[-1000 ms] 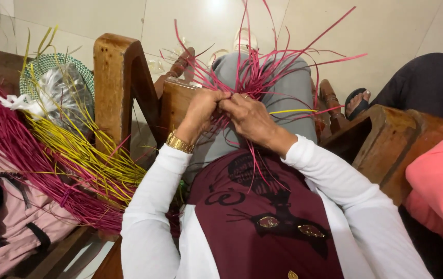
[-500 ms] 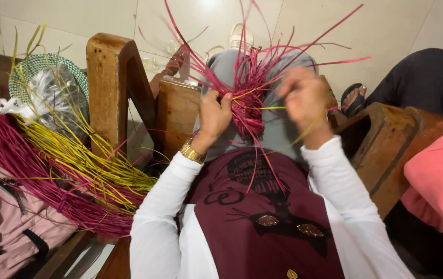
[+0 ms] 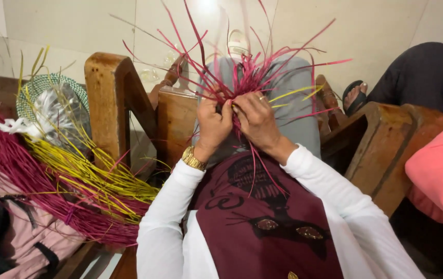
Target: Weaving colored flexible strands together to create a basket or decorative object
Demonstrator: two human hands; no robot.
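My left hand [image 3: 214,123] and my right hand [image 3: 256,120] meet over my lap and both pinch a bunch of magenta strips [image 3: 247,72] with a few yellow ones woven in. The strips fan upward and outward from my fingers, and a couple hang down over my maroon garment. A gold watch [image 3: 193,158] sits on my left wrist and a ring on a right finger. The woven centre is hidden under my fingers.
At left lies a big bundle of magenta and yellow strips [image 3: 72,186] tied with a white band, beside a green woven disc [image 3: 43,90]. Wooden chair arms [image 3: 110,98] flank me. Another person's sandalled foot [image 3: 354,94] and pink sleeve [image 3: 438,170] are at right.
A second ago both hands gripped the bunch. Half a second ago my right hand had pulled away to the right. It is back beside the left, on the strips.
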